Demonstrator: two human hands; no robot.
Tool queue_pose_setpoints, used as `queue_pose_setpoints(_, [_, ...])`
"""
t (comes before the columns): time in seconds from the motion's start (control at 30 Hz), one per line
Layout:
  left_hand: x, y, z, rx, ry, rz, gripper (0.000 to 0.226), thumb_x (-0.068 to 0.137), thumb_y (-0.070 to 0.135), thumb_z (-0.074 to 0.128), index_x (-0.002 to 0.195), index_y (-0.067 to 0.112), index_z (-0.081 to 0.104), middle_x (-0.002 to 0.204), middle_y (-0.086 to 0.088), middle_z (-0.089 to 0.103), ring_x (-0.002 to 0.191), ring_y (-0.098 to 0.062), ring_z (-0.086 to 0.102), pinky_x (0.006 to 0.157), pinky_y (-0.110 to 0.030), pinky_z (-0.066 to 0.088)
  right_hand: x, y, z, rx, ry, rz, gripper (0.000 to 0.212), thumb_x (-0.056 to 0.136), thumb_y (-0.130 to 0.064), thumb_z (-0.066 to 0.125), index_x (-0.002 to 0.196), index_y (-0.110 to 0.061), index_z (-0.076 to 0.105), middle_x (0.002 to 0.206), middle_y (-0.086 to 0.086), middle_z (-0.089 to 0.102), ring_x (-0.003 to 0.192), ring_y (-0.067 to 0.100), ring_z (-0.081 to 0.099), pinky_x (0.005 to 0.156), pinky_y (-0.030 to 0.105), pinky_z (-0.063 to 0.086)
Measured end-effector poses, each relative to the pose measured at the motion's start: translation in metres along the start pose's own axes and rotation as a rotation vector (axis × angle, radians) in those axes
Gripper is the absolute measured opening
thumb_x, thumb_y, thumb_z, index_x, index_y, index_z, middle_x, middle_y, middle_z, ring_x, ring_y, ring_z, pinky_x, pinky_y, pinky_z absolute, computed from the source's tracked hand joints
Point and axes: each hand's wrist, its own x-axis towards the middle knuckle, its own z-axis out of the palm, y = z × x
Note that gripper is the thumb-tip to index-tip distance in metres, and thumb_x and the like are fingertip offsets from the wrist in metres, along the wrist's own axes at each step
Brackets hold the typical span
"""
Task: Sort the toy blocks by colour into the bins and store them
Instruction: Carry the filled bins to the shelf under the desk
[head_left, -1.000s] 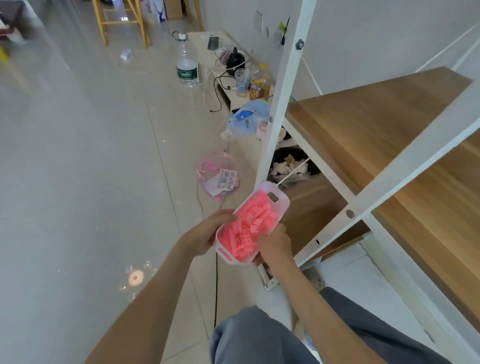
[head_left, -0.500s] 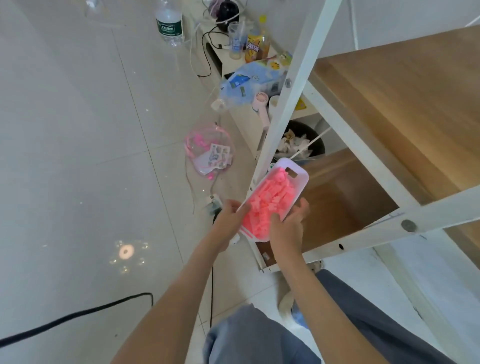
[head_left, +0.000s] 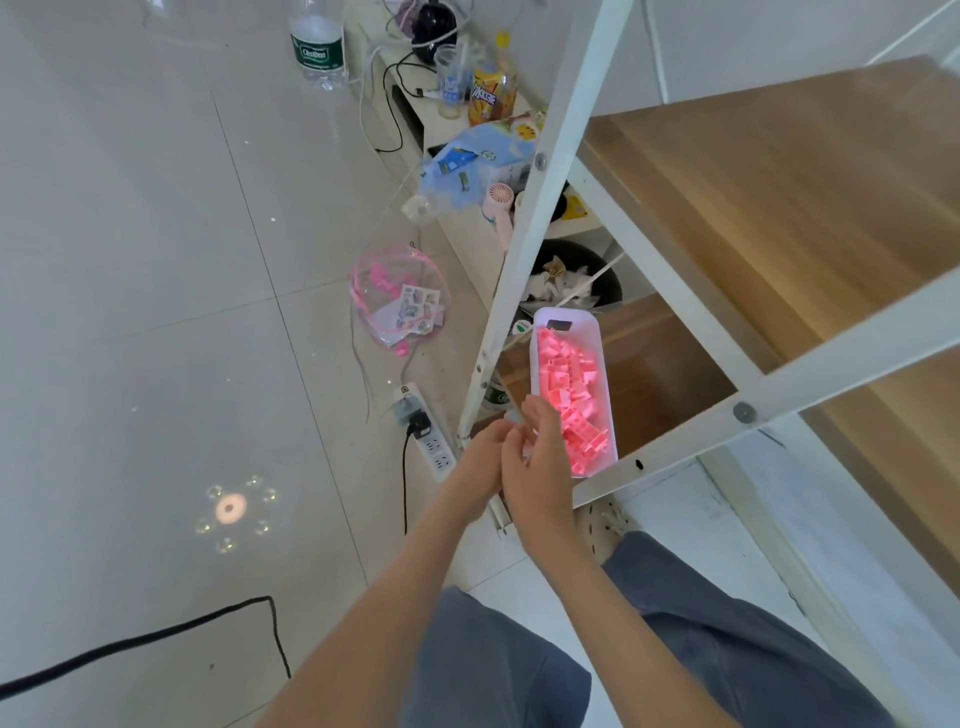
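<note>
On the lower shelf (head_left: 670, 384) of the white-framed rack (head_left: 524, 218), toward its near edge, I see the white bin (head_left: 597, 338) of pink blocks (head_left: 569, 395), lying lengthwise with its slotted handle end pointing away from me. The blocks fill it from end to end in a loose, uneven heap. My right hand (head_left: 540, 457) sits against the bin's near left side, fingers (head_left: 540, 415) curled over the rim and touching the blocks; whether it grips the wall or merely rests there I cannot tell. My left hand (head_left: 480, 457) lies just beside the right, fingers bent and seemingly empty, though the right hand hides most of its palm, so I cannot tell for certain.

Handling, as I judge it: the bin is thin moulded plastic, stiff enough to carry yet likely to flex if squeezed at mid-wall. The load is light but free to slide, so any tilt would send blocks toward the low end. The smooth wall offers little friction. The best holds appear to be the slot at the far end and the rim at the near end, one hand to each, keeping the bin level. A diagonal brace (head_left: 810, 384) of the rack crosses close over the near right corner, leaving a narrow gap. Beyond the rack's leg, a power strip (head_left: 426, 431) lies on the floor (head_left: 156, 312).
</note>
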Motion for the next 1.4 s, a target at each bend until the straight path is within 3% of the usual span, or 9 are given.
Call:
queue_pose_setpoints(0.1, [-0.01,-0.009,0.004,0.058,0.094,-0.051,0.022,0.095,0.015,0.045,0.111,0.01,0.059,0.101,-0.008,0.066,0.087,-0.016,0.064,0.067,-0.023,0.05,-0.014,0.001,-0.012,-0.059,-0.079,-0.008,0.034,0.099,-0.018,0.042,0.131,-0.027,0.042,0.112,-0.018,0.048,0.102,-0.003,0.047,0.09,0.017,0.046])
queue_pose_setpoints(0.33, [-0.047,-0.013,0.042,-0.049,0.432,-0.094,0.022,0.094,0.009,0.038,0.101,0.011,0.06,0.096,-0.009,0.065,0.089,-0.022,0.064,0.075,-0.035,0.055,-0.047,0.032,-0.038,-0.123,-0.145,0.037,0.021,0.099,-0.018,0.039,0.106,-0.024,0.058,0.093,-0.013,0.062,0.087,0.003,0.06,0.078,0.017,0.052])
queue_pose_setpoints(0.47, [-0.06,-0.019,0.064,-0.027,0.33,-0.141,0.022,0.095,0.01,0.038,0.105,0.007,0.058,0.096,-0.012,0.065,0.08,-0.02,0.062,0.064,-0.029,0.053,-0.05,0.045,-0.055,-0.13,-0.102,0.13,0.019,0.097,-0.016,0.043,0.089,-0.023,0.059,0.082,-0.003,0.064,0.076,0.011,0.062,0.066,0.022,0.054])
queue_pose_setpoints(0.63, [-0.064,-0.011,0.07,-0.004,0.523,-0.044,0.014,0.093,0.009,0.041,0.101,0.015,0.051,0.092,-0.003,0.06,0.088,-0.02,0.057,0.069,-0.026,0.044,-0.043,0.047,-0.087,0.135,0.186,0.432,0.024,0.094,-0.017,0.043,0.076,-0.017,0.06,0.073,0.009,0.063,0.057,0.016,0.054,0.053,0.025,0.047])
queue_pose_setpoints(0.97, [-0.052,-0.001,0.072,-0.045,0.482,-0.039,0.015,0.093,0.011,0.045,0.106,0.018,0.044,0.095,-0.002,0.057,0.084,-0.017,0.058,0.067,-0.026,0.047,0.003,0.043,-0.088,0.045,0.088,0.615,0.017,0.098,-0.026,0.045,0.1,-0.013,0.056,0.079,0.007,0.063,0.051,0.013,0.055,0.047,0.022,0.049])
queue_pose_setpoints(1.03, [-0.048,0.003,0.069,-0.037,0.47,-0.044,0.021,0.093,0.009,0.044,0.112,0.018,0.048,0.094,0.002,0.054,0.09,-0.019,0.056,0.078,-0.031,0.05,0.014,0.047,-0.086,0.03,0.064,0.658,0.021,0.098,-0.029,0.044,0.101,-0.012,0.055,0.078,0.005,0.062,0.052,0.013,0.056,0.044,0.022,0.044])
queue_pose_setpoints(1.13, [-0.043,0.009,0.068,-0.007,0.36,-0.065,0.017,0.095,0.008,0.043,0.097,0.019,0.056,0.091,0.002,0.054,0.089,-0.016,0.052,0.082,-0.027,0.045,0.024,0.051,-0.084,0.101,0.055,0.728,0.022,0.099,-0.024,0.041,0.091,-0.009,0.056,0.07,0.006,0.058,0.052,0.015,0.052,0.049,0.024,0.045])
queue_pose_setpoints(1.23, [-0.029,0.008,0.067,0.026,0.272,-0.096,0.033,0.095,0.021,0.048,0.127,0.016,0.052,0.115,0.001,0.058,0.104,-0.017,0.049,0.088,-0.029,0.04,0.032,0.052,-0.086,0.075,0.045,0.763,0.03,0.099,-0.024,0.041,0.074,-0.011,0.051,0.064,0.006,0.054,0.049,0.015,0.048,0.047,0.023,0.042])
queue_pose_setpoints(1.4, [-0.002,-0.001,0.066,0.014,0.074,-0.113,0.032,0.093,0.05,0.045,0.124,0.044,0.055,0.128,0.009,0.058,0.124,-0.017,0.049,0.108,-0.039,0.034,0.048,0.057,-0.088,0.053,-0.088,0.89,0.03,0.096,-0.023,0.04,0.07,-0.009,0.045,0.057,0.004,0.045,0.04,0.012,0.038,0.036,0.022,0.031])
